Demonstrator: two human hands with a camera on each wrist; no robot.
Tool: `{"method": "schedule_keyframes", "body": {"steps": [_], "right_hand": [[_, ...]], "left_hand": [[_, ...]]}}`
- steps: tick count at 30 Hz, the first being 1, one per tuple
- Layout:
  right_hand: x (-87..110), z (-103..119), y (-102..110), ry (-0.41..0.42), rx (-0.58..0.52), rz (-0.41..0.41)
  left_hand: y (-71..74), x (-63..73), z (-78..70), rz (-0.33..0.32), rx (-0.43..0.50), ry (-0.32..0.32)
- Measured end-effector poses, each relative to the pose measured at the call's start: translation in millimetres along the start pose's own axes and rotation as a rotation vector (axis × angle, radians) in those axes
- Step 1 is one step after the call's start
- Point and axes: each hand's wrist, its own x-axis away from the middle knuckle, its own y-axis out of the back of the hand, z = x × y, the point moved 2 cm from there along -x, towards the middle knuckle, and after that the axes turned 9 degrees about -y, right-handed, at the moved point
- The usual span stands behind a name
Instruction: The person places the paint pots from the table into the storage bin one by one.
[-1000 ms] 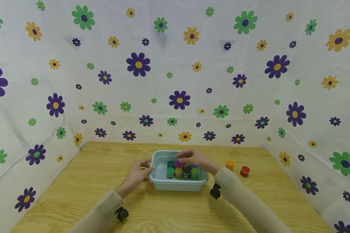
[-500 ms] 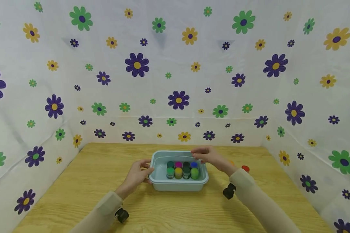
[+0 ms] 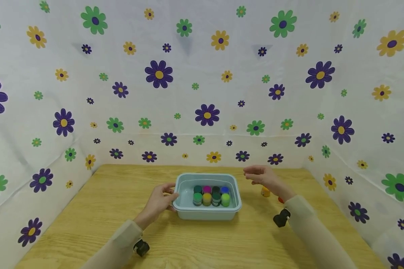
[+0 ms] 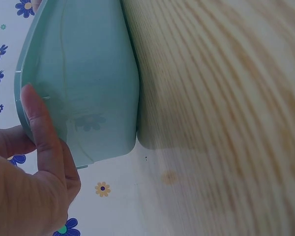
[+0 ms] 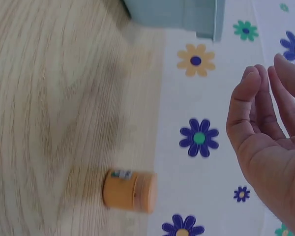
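Observation:
A pale blue plastic tub [image 3: 207, 215] stands on the wooden table, with several small paint jars in two rows at its right side. Among them are a yellow jar [image 3: 207, 199], a light green jar [image 3: 225, 200] and a blue-topped jar [image 3: 225, 190]. My left hand [image 3: 159, 201] grips the tub's left end, thumb over the rim and fingers outside, as the left wrist view also shows. Right of the tub my right hand [image 3: 264, 177] hovers with loosely bent fingers and nothing in them. Below it stands an orange jar [image 5: 130, 191]; a red jar [image 3: 281, 200] is mostly hidden behind the wrist.
The wooden table [image 3: 121, 209] runs to a white flower-print sheet [image 3: 175, 104] that hangs at the back and both sides. Each wrist wears a small black camera, such as the right wrist camera [image 3: 281, 218].
My right hand has moved from over the jars in the tub, across its right rim, to above the orange jar. The left hand keeps its grip and the tub stays put.

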Motion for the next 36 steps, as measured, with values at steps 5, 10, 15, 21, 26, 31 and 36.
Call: {"method": "schedule_keyframes", "body": {"steps": [5, 10, 15, 21, 26, 31, 36], "right_hand": [[7.4, -11, 17, -0.092, 0.072, -0.03], [9.8, -24, 30, -0.141, 0.107, -0.054], [12.0, -37, 35, -0.169, 0.139, -0.044], [17.2, -44, 39, -0.178, 0.167, -0.025], [18.2, -49, 41, -0.173, 0.189, -0.014], [12.2, -48, 40, -0.184, 0.285, -0.011], [7.4, -47, 36, -0.196, 0.29, 0.001]], "left_hand": [[-1.1, -1.0, -1.6, -0.001, 0.003, -0.008], [-1.6, -2.2, -1.8, -0.005, -0.003, -0.015], [-0.7, 0.3, 0.9, -0.008, -0.001, -0.004], [-0.3, 3.7, -4.1, -0.014, -0.007, -0.002], [-1.2, 4.6, -3.6, -0.002, -0.006, -0.005], [-1.1, 1.8, 0.3, -0.008, -0.012, -0.002], [-0.4, 2.1, 0.3, -0.003, -0.004, -0.004]]}}
